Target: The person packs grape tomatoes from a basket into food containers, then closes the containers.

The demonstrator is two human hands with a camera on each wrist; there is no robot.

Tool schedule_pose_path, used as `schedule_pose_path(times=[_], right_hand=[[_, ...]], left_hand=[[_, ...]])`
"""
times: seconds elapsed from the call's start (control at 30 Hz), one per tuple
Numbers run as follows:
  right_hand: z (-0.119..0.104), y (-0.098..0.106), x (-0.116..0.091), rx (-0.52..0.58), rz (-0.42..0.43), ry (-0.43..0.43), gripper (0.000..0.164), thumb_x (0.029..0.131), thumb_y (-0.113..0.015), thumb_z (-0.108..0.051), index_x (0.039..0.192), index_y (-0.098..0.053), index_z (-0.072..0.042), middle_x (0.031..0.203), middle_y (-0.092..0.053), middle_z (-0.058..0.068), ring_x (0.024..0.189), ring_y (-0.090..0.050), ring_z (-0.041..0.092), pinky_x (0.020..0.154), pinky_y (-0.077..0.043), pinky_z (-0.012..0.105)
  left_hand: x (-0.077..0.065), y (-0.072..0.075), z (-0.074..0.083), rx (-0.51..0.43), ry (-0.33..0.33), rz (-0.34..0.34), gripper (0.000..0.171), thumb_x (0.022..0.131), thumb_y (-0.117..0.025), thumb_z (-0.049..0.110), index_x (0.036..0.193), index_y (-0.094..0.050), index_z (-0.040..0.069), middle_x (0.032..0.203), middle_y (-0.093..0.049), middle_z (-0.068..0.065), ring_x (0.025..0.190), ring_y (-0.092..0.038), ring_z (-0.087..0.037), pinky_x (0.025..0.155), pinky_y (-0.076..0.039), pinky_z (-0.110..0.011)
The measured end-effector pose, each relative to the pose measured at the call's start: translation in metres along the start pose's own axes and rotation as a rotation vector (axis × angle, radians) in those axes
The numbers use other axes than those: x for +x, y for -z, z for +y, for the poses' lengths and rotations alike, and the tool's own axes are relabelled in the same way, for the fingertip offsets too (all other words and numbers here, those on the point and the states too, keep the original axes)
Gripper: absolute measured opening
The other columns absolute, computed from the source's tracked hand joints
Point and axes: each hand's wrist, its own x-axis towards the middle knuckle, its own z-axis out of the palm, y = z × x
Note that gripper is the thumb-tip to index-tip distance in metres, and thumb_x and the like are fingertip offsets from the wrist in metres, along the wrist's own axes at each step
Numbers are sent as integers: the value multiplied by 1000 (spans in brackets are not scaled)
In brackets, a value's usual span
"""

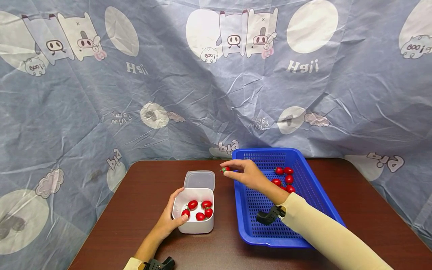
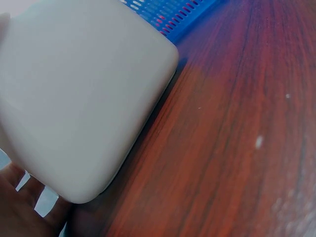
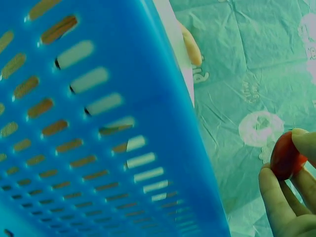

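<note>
Between thumb and fingers my right hand pinches a small red cherry tomato with a green stem. It hovers past the left rim of the blue basket, up and to the right of the white box. My left hand grips that box at its left side, thumb over the near rim and fingers along the far left. Several cherry tomatoes lie inside the box. More tomatoes sit in the basket's right half, partly hidden by my right forearm. In the left wrist view the box wall fills much of the picture.
A clear plastic lid lies directly behind the white box. All of it stands on a dark reddish-brown wooden table. Behind the table hangs a grey-blue printed cloth. Black cameras are strapped at the wrists.
</note>
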Motion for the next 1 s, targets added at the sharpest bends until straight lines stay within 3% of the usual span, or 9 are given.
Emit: schedule_pose_path(times=[0.17, 0.33, 0.57, 1.0], right_hand=[[12, -8, 2, 27, -24, 22, 27, 87, -70, -5, 114, -69, -2, 111, -69, 11, 104, -64, 27, 86, -52, 36], [14, -17, 2, 106, -76, 21, 26, 88, -70, -7, 113, -69, -2, 108, -69, 13, 101, -65, 27, 83, -52, 28], [10, -28, 2, 162, -136, 46, 26, 88, -68, -3, 114, -67, 0, 107, -69, 16, 100, -66, 33, 82, -54, 30], [13, -46, -1, 128, -226, 65, 27, 87, -68, -2, 115, -68, -1, 107, -69, 14, 97, -66, 28, 83, -54, 36]], left_hand=[[0, 0, -1, -5, 3, 2, 85, 81, -66, 8, 152, -18, 9, 140, -36, -20, 120, -38, -49, 87, -51, -38], [-1, 1, -2, 6, 0, 1, 86, 81, -67, 9, 152, -18, 8, 140, -36, -19, 120, -38, -48, 88, -50, -36], [-1, 1, -2, 12, 8, 3, 84, 82, -67, 11, 152, -21, 16, 140, -36, -19, 121, -39, -47, 88, -50, -36], [0, 1, -2, 21, 10, 3, 85, 82, -67, 10, 152, -19, 11, 141, -34, -24, 121, -38, -49, 88, -50, -37]])
